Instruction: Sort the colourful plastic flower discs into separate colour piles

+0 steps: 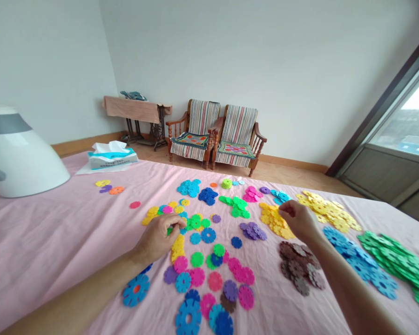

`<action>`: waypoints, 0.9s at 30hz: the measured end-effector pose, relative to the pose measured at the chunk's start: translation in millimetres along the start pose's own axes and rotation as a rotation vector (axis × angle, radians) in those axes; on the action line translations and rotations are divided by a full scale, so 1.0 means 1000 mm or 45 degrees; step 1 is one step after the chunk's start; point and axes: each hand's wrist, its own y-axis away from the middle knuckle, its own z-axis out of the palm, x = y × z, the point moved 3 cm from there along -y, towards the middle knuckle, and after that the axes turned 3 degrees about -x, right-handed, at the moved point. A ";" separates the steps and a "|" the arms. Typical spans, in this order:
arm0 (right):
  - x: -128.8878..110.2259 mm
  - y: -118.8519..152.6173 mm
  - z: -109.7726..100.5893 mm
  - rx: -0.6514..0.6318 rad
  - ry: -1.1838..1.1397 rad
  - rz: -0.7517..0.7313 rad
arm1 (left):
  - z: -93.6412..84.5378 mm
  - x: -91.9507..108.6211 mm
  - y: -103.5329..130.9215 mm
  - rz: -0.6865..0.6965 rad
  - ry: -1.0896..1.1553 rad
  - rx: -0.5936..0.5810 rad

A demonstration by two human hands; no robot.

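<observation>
Plastic snowflake discs lie in colour piles on a pink cloth. My left hand point(163, 232) is over the mixed discs at centre left, fingers curled and thumb against them. A bit of green shows between its fingers, but whether it is held I cannot make out. My right hand point(299, 219) has its fingertips pinched at the edge of the yellow pile point(275, 218); what they hold is hidden. Close to that hand are a brown pile point(296, 263), a light blue pile point(280, 196) and a purple pile point(253, 231). Loose green discs point(194, 221) lie beside my left hand.
A white rounded appliance point(24, 158) and a tissue box point(112, 159) stand at the left. Larger blue point(359, 260), green point(394, 258) and yellow point(326, 209) piles line the right side. Beyond the table are two wooden armchairs point(237, 135) and a cloth-covered stand point(136, 109).
</observation>
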 end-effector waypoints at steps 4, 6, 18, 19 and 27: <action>0.044 -0.007 -0.002 -0.006 0.103 0.091 | 0.000 0.000 0.000 -0.016 0.005 -0.004; 0.055 -0.008 0.001 -0.017 0.112 0.102 | 0.000 0.000 0.000 -0.020 0.007 0.001; 0.055 -0.006 -0.003 0.083 0.247 0.163 | -0.001 0.001 0.001 -0.009 0.004 0.009; 0.049 -0.005 -0.003 0.082 0.243 0.155 | -0.001 0.001 0.001 -0.007 0.004 0.010; -0.056 0.026 0.025 -0.135 -0.053 -0.256 | -0.007 0.007 -0.001 -0.019 0.002 0.081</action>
